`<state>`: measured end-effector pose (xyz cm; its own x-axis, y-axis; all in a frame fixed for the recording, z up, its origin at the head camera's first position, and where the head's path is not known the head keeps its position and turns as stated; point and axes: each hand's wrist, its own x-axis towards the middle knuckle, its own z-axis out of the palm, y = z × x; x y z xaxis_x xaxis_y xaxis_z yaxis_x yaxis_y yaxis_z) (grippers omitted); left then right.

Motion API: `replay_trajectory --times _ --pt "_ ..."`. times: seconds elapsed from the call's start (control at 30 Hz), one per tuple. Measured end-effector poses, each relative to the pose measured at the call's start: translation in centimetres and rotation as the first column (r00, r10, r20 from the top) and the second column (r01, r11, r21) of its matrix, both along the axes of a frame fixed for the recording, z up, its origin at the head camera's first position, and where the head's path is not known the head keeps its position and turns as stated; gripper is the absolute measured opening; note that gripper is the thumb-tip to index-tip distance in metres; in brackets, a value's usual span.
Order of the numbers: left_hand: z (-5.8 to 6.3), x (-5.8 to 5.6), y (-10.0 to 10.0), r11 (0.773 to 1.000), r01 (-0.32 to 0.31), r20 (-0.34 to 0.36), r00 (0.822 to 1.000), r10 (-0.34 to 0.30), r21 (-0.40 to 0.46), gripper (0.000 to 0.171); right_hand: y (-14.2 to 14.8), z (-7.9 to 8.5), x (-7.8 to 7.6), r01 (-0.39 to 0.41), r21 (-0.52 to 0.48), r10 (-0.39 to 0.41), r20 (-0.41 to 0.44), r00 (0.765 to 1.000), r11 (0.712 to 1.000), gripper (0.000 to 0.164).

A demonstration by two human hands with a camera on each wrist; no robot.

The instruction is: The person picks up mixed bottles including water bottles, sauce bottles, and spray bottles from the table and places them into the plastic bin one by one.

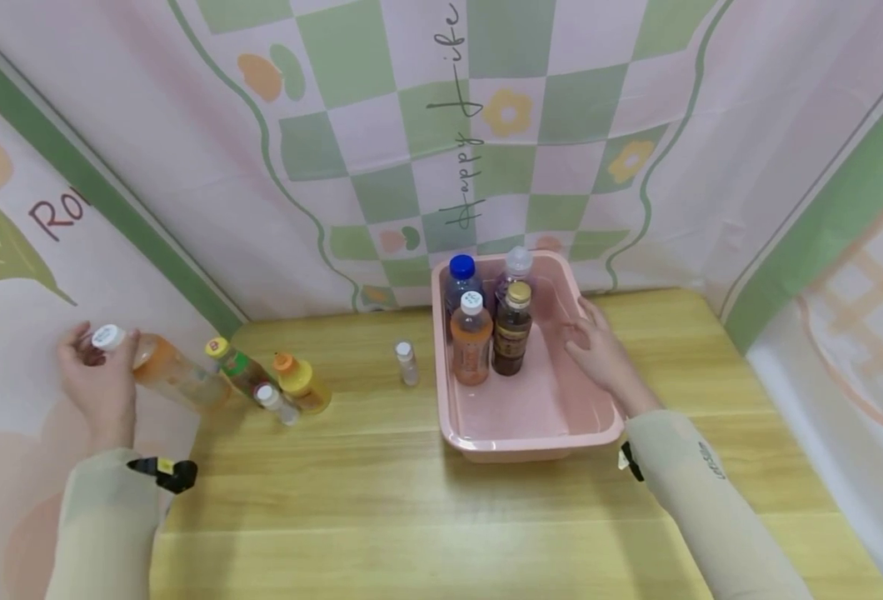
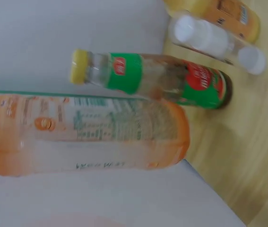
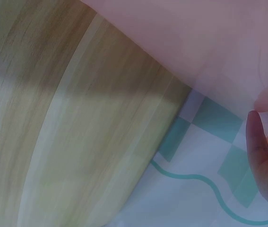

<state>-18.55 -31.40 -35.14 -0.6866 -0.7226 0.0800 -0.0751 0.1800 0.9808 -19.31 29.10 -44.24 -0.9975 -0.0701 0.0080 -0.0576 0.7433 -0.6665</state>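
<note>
Orange tints the white-capped juice bottle point(image 1: 179, 373) that my left hand point(image 1: 100, 379) grips by its neck, fingers curled round it. It slants at the left edge of the worktop point(image 1: 366, 500), towards the far corner; I can't tell whether its base touches down. Just right of it stand a yellow-capped sauce bottle point(image 1: 242, 371), a small clear bottle point(image 1: 286, 410) and a yellow squeeze bottle point(image 1: 306, 390). A 2nd white-capped vial point(image 1: 407, 367) stands apart, near the left rim of the pink plastic tub point(image 1: 516, 417), which sits by the worktop's far edge. Towards the tub's far left corner stand a blue-capped bottle point(image 1: 462, 288), an orange drink bottle point(image 1: 471, 346), a clear-capped bottle point(image 1: 517, 268) and a gold-capped brown bottle point(image 1: 512, 337). My right hand point(image 1: 599, 346) rests at the right rim, fingers loosely bent; whether they pinch it I can't tell. With 4 in the tub, 1 in hand and 4 on the worktop, I'd judge the gathering short of halfway.
</note>
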Motion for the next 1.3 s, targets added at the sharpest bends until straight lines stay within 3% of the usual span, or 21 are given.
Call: replay_trajectory --times 0.13,0.37,0.5,0.73,0.83,1.03,1.3 --pt "1.2 0.0 0.5 0.999 -0.006 -0.110 0.994 0.011 0.047 0.057 0.0 0.1 -0.1 0.004 0.003 -0.004 0.008 1.000 1.000 0.042" --pt "3.8 -0.2 2.0 0.997 0.022 -0.207 0.978 -0.005 0.076 0.057 0.1 0.2 -0.1 0.001 0.006 -0.001 0.015 1.000 1.000 0.042" --pt "4.9 -0.7 3.1 0.998 0.018 -0.244 0.970 -0.004 0.055 0.055 0.1 0.2 -0.1 0.000 0.003 0.000 0.012 1.000 1.000 0.041" --pt "6.4 -1.3 4.9 0.996 -0.038 -0.296 0.955 0.014 -0.076 0.051 0.1 0.2 -0.1 -0.002 0.002 0.002 0.009 1.000 1.000 0.042" --pt "7.1 -1.4 5.6 0.996 -0.040 -0.340 0.940 0.012 -0.075 0.051 0.0 0.3 -0.1 -0.003 0.002 0.003 0.012 1.000 1.000 0.042" --pt "8.3 -1.6 7.6 0.997 0.065 -0.445 0.894 -0.044 0.033 0.051 0.1 0.2 -0.1 -0.001 -0.007 0.001 0.011 1.000 1.000 0.042" --pt "8.5 -2.2 10.9 0.968 0.245 -0.370 0.896 -0.245 -0.050 0.054 0.0 0.1 -0.1 0.000 -0.005 0.000 0.009 1.000 1.000 0.042"
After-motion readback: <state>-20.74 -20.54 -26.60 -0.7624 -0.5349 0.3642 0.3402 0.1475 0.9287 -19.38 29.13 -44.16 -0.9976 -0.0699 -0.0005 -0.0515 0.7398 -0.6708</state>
